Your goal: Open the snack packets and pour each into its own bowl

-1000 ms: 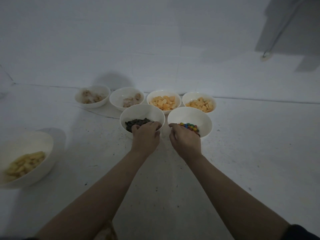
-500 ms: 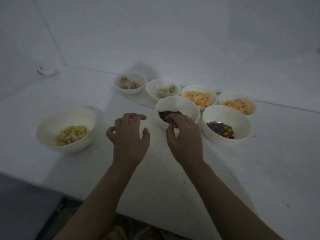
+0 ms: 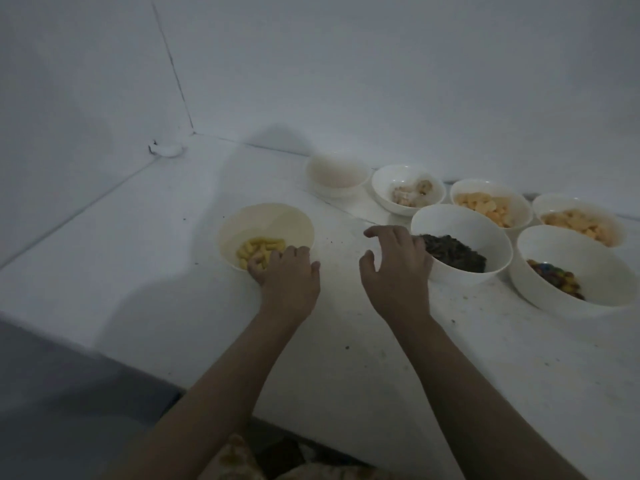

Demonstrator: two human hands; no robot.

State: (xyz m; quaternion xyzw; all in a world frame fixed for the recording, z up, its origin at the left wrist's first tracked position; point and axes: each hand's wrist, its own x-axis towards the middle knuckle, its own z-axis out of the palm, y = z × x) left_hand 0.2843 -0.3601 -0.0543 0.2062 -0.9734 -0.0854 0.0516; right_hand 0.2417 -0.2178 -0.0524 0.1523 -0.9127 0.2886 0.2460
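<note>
A: Reaching for the bowl of yellow puffs (image 3: 266, 237), is the left hand (image 3: 287, 277) gripping it now?

B: Its fingers (image 3: 258, 265) are curling over the near rim, grasping it; half a second ago that hand was hovering over the counter (image 3: 173, 271), holding nothing.

A: And the right hand (image 3: 398, 271)?

B: It is hanging released, fingers spread, beside the bowl of dark snacks (image 3: 460, 242) it was touching earlier.

A: Meaning?

B: No packets are showing and every snack is sitting in a bowl, so pouring is likely finished; the person is probably gathering this stray bowl toward the others.
</note>
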